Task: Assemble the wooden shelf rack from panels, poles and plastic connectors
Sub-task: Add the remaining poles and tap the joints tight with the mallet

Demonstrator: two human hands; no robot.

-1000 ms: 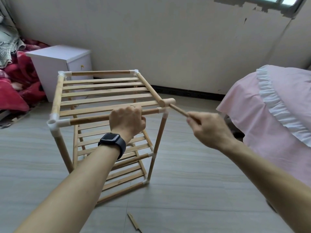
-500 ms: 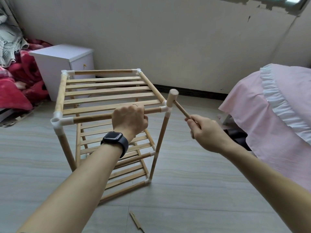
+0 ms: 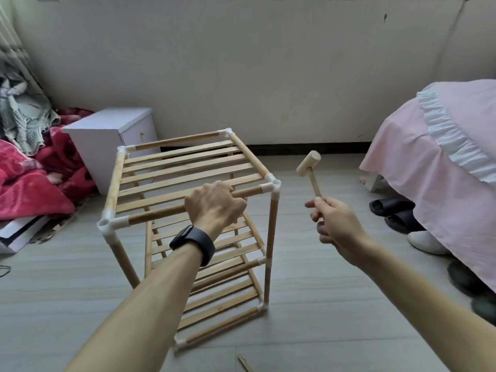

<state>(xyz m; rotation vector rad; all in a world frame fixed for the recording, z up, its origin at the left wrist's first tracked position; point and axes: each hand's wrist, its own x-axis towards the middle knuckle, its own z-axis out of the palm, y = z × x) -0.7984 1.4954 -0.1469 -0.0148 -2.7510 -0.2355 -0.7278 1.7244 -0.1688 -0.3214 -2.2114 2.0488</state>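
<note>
The wooden shelf rack [image 3: 188, 167] stands upright on the floor, three slatted tiers joined by poles and white plastic connectors. My left hand [image 3: 214, 204] grips the top front pole near the right front corner connector [image 3: 272, 185]. My right hand [image 3: 338, 226] holds a small wooden mallet [image 3: 308, 163] by its handle, head raised up and to the right of that corner, apart from the rack. A dark watch sits on my left wrist.
A white bedside cabinet [image 3: 112, 138] stands behind the rack at left, beside red blankets [image 3: 29, 189]. A bed with a pink cover [image 3: 440, 162] fills the right side, with slippers and shoes [image 3: 394, 213] beneath it. A thin wooden splinter [image 3: 245, 363] lies on the floor near me.
The mallet head, which lay on the rack's right front corner, has lifted up and away to the right. My left hand keeps its hold on the top pole. The view has shifted.
</note>
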